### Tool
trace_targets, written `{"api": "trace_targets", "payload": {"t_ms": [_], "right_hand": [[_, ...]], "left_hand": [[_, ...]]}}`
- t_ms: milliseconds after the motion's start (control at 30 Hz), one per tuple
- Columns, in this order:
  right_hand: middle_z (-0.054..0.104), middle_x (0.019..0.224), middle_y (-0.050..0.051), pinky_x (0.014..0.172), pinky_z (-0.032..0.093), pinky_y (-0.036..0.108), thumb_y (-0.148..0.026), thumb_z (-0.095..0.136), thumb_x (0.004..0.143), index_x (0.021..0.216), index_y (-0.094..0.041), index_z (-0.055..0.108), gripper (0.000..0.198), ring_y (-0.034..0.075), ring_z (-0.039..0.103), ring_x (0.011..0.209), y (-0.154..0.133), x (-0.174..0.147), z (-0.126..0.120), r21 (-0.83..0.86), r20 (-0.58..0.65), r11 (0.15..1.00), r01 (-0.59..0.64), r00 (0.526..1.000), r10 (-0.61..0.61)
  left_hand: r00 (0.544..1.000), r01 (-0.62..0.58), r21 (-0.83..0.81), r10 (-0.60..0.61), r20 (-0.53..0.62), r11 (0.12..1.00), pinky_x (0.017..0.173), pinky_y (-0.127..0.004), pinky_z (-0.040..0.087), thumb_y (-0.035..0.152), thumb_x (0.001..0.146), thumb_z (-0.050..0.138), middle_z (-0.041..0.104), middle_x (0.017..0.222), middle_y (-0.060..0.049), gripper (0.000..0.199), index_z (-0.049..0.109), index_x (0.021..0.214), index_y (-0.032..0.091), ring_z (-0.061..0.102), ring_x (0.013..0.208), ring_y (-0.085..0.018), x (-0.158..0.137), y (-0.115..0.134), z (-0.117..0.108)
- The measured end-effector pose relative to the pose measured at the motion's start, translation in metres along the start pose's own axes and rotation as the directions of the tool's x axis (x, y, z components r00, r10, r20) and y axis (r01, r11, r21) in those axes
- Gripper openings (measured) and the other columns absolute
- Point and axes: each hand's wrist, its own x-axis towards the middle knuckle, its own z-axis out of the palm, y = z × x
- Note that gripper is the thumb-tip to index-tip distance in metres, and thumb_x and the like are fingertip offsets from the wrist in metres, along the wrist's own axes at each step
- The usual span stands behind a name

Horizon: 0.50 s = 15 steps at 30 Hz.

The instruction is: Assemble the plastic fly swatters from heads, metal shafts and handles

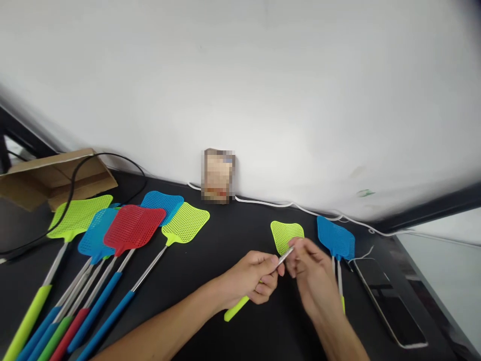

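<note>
My left hand is closed around a fly swatter with a yellow-green handle and a thin metal rod. The handle end sticks out below my fist. With its fingers closed at the rod's upper end, my right hand covers that part from view. A yellow-green mesh swatter head shows just behind my right fingers; whether it joins the rod is hidden. Right of that hand lie blue swatter heads on metal rods, partly covered by my wrist.
Several swatters lie at the left, among them one with a red head. A cardboard box and a black cable are behind them. A blurred-out packet leans on the wall by a white cord. A phone lies at the right.
</note>
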Motion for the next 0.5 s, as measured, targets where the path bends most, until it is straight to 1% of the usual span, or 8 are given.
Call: {"api": "trace_targets", "payload": {"t_ms": [67, 100, 133, 200, 267, 333, 400, 500], "right_hand": [[0.052, 0.065, -0.003, 0.048, 0.035, 0.022, -0.034, 0.085, 0.073, 0.085, -0.018, 0.07, 0.026, 0.009, 0.045, 0.055, -0.018, 0.015, -0.029, 0.102, -0.211, 0.991, 0.084, 0.976, -0.061], [0.052, 0.067, -0.003, 0.048, 0.036, 0.021, -0.032, 0.086, 0.07, 0.082, -0.017, 0.07, 0.025, 0.009, 0.046, 0.057, -0.027, 0.022, -0.043, 0.135, -0.314, 0.978, 0.156, 0.943, -0.107], [0.052, 0.068, -0.003, 0.049, 0.037, 0.02, -0.029, 0.086, 0.069, 0.079, -0.016, 0.068, 0.024, 0.009, 0.045, 0.058, -0.033, 0.028, -0.054, 0.158, -0.374, 0.967, 0.2, 0.919, -0.128], [0.049, 0.07, -0.003, 0.049, 0.037, 0.021, -0.029, 0.084, 0.072, 0.078, -0.018, 0.066, 0.022, 0.009, 0.044, 0.06, -0.04, 0.032, -0.064, 0.175, -0.393, 0.954, 0.243, 0.906, -0.158], [0.05, 0.072, -0.003, 0.05, 0.037, 0.021, -0.031, 0.082, 0.075, 0.079, -0.019, 0.065, 0.021, 0.009, 0.043, 0.06, -0.034, 0.026, -0.054, 0.142, -0.376, 0.952, 0.271, 0.904, -0.202], [0.051, 0.072, -0.002, 0.051, 0.037, 0.022, -0.035, 0.082, 0.077, 0.08, -0.02, 0.067, 0.022, 0.009, 0.042, 0.059, -0.017, 0.011, -0.028, 0.055, -0.327, 0.967, 0.25, 0.919, -0.219], [0.043, 0.062, -0.005, 0.048, 0.032, 0.022, -0.039, 0.082, 0.078, 0.082, -0.02, 0.068, 0.024, 0.009, 0.037, 0.054, 0.005, -0.006, 0.002, -0.032, -0.162, 0.994, 0.1, 0.981, -0.104], [0.043, 0.062, -0.004, 0.052, 0.035, 0.024, -0.045, 0.075, 0.086, 0.078, -0.019, 0.067, 0.028, 0.011, 0.041, 0.058, 0.032, -0.023, 0.029, -0.121, 0.051, 0.992, 0.018, 0.999, -0.012]], "left_hand": [[0.995, 0.059, 0.053, -0.063, 0.08, 0.997, 0.041, -0.017, 0.012, 0.057, 0.091, 0.063, 0.03, 0.06, 0.009, 0.041, 0.056, 0.086, 0.017, 0.02, 0.047, -0.004, -0.002, 0.001, 0.001], [0.99, 0.078, 0.08, -0.087, 0.112, 0.994, 0.042, -0.017, 0.013, 0.055, 0.091, 0.063, 0.031, 0.061, 0.008, 0.04, 0.057, 0.087, 0.016, 0.022, 0.048, -0.004, -0.002, 0.002, 0.002], [0.986, 0.088, 0.104, -0.101, 0.134, 0.991, 0.042, -0.017, 0.015, 0.054, 0.091, 0.064, 0.033, 0.063, 0.007, 0.039, 0.058, 0.088, 0.016, 0.024, 0.048, -0.004, -0.003, 0.002, 0.002], [0.982, 0.088, 0.135, -0.109, 0.156, 0.987, 0.043, -0.017, 0.017, 0.054, 0.09, 0.065, 0.035, 0.064, 0.007, 0.038, 0.059, 0.089, 0.016, 0.026, 0.048, -0.004, -0.004, 0.001, 0.003], [0.983, 0.075, 0.145, -0.097, 0.154, 0.987, 0.042, -0.018, 0.017, 0.055, 0.09, 0.065, 0.034, 0.062, 0.007, 0.039, 0.059, 0.088, 0.016, 0.024, 0.047, -0.004, -0.003, -0.002, 0.002], [0.991, 0.027, 0.11, -0.041, 0.13, 0.994, 0.041, -0.018, 0.016, 0.056, 0.091, 0.063, 0.033, 0.061, 0.008, 0.039, 0.058, 0.089, 0.017, 0.022, 0.045, -0.003, -0.002, -0.004, 0.0], [0.997, -0.043, 0.042, 0.04, 0.069, 0.998, 0.039, -0.017, 0.013, 0.056, 0.092, 0.06, 0.03, 0.058, 0.009, 0.04, 0.056, 0.087, 0.017, 0.019, 0.043, -0.003, -0.002, -0.005, -0.001], [0.994, -0.102, -0.022, 0.101, -0.034, 0.995, 0.037, -0.018, 0.01, 0.057, 0.094, 0.058, 0.029, 0.055, 0.01, 0.041, 0.052, 0.082, 0.018, 0.016, 0.042, -0.003, -0.001, -0.005, -0.004]]}}
